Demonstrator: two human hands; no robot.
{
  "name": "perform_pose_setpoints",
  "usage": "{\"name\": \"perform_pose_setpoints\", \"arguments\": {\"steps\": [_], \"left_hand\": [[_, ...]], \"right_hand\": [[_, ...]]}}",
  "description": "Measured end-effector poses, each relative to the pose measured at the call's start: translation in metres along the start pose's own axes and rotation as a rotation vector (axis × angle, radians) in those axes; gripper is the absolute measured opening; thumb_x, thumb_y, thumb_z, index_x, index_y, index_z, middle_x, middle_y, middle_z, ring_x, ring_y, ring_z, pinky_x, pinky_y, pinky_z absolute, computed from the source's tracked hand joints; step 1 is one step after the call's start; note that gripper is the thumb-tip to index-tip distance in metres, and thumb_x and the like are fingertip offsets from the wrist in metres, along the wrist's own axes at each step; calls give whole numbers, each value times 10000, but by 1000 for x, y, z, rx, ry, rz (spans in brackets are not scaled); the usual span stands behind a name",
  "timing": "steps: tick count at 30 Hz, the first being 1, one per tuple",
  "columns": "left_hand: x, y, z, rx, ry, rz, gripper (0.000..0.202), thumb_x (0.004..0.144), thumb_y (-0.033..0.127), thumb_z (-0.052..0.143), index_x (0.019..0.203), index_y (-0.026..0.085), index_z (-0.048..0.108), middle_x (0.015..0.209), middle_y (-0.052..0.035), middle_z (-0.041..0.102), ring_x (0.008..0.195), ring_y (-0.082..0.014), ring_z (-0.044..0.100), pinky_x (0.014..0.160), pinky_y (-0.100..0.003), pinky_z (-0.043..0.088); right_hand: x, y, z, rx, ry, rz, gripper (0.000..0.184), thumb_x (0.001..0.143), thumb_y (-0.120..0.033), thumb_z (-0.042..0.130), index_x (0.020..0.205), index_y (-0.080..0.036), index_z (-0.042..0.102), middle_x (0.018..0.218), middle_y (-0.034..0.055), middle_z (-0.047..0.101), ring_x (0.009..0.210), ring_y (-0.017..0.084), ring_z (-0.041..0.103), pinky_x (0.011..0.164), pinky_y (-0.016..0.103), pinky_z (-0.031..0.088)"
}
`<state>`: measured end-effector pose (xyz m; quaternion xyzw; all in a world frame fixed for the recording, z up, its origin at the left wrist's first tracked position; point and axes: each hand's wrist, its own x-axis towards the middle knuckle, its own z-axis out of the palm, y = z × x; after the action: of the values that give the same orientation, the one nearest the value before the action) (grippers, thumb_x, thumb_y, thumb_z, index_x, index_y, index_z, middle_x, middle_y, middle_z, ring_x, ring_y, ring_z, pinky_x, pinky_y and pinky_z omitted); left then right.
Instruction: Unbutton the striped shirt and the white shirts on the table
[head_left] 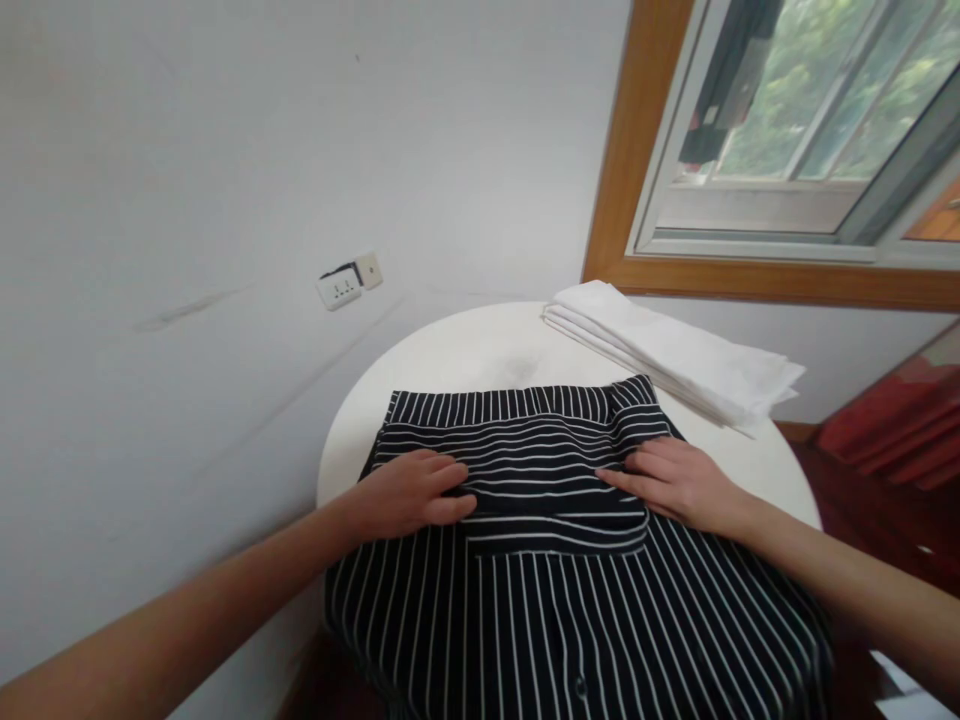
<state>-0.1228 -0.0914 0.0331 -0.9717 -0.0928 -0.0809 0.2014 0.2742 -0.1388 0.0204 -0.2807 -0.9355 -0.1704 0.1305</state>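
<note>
A black garment with white stripes lies over the front of a round white table, its lower part hanging towards me. Across its top runs a band with upright stripes; below this are a panel with level stripes and a folded strip. A dark button shows low on the front. My left hand rests palm down on the panel's left side, thumb and fingers apart. On the right side lies my right hand, its index finger stretched out over the cloth and the other fingers bent.
A folded white sheet lies at the table's back right. Behind the table are a white wall with a socket and a wood-framed window. Red cloth is at the far right, above a dark floor.
</note>
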Motion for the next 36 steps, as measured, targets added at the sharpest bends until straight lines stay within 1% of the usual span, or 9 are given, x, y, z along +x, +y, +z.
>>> {"name": "perform_pose_setpoints", "arguments": {"steps": [5,8,11,13,16,19,22,27,36], "left_hand": [[-3,28,-6,-253,-127,-67,192,885,263,498,1070,242,543,880,-34,572,730,-167,522,642,-312,434],[3,24,-14,-435,-120,-108,239,872,363,500,1050,231,589,920,-49,593,779,-176,546,683,-321,456],[23,12,-19,-504,-57,-123,241,925,309,412,981,221,630,900,-39,633,819,-168,560,776,-334,462],[40,4,-13,-461,-7,-220,292,957,278,360,1025,214,636,979,-40,660,918,-173,571,888,-365,444],[53,-10,13,-320,36,-402,385,971,351,355,1275,204,539,1297,-73,576,1203,-214,491,1045,-428,360],[36,-23,48,-216,-34,-526,503,965,449,339,1407,222,417,1475,-75,414,1367,-245,339,1122,-464,268],[6,-30,75,-162,-98,-679,565,958,527,284,1434,241,389,1508,-71,365,1391,-266,310,1138,-476,243],[-14,-28,87,-127,-146,-837,625,932,612,260,1441,269,382,1508,-78,364,1394,-303,303,1128,-509,253],[-8,-48,96,-130,-175,-880,648,916,645,244,1435,284,387,1513,-69,356,1376,-334,320,1117,-538,236]], "right_hand": [[-6,-19,-16,241,-192,33,410,888,-230,506,1291,-269,573,1118,86,618,1021,235,538,893,429,411],[4,-16,-37,451,-273,63,407,855,-236,546,1258,-239,602,1142,89,630,1047,228,556,930,426,415],[27,-6,-48,609,-240,59,335,916,-245,485,1218,-226,629,1098,70,675,1021,189,592,943,389,431],[46,0,-38,599,-161,102,325,960,-291,427,1201,-227,635,1114,63,682,1046,180,598,964,387,433],[64,9,2,347,-77,300,418,951,-430,429,1268,-213,593,1280,98,609,1236,240,501,1065,461,355],[58,21,46,105,-153,557,590,932,-521,399,1396,-163,469,1470,151,409,1381,317,320,1122,519,251],[35,34,72,23,-253,732,706,911,-637,314,1466,-204,360,1527,143,307,1415,332,242,1131,547,200],[10,51,81,12,-294,872,743,896,-696,195,1500,-268,264,1553,107,257,1427,324,210,1105,590,216],[20,81,98,41,-266,849,735,899,-689,201,1489,-261,295,1543,107,284,1418,322,236,1111,561,239]]}}
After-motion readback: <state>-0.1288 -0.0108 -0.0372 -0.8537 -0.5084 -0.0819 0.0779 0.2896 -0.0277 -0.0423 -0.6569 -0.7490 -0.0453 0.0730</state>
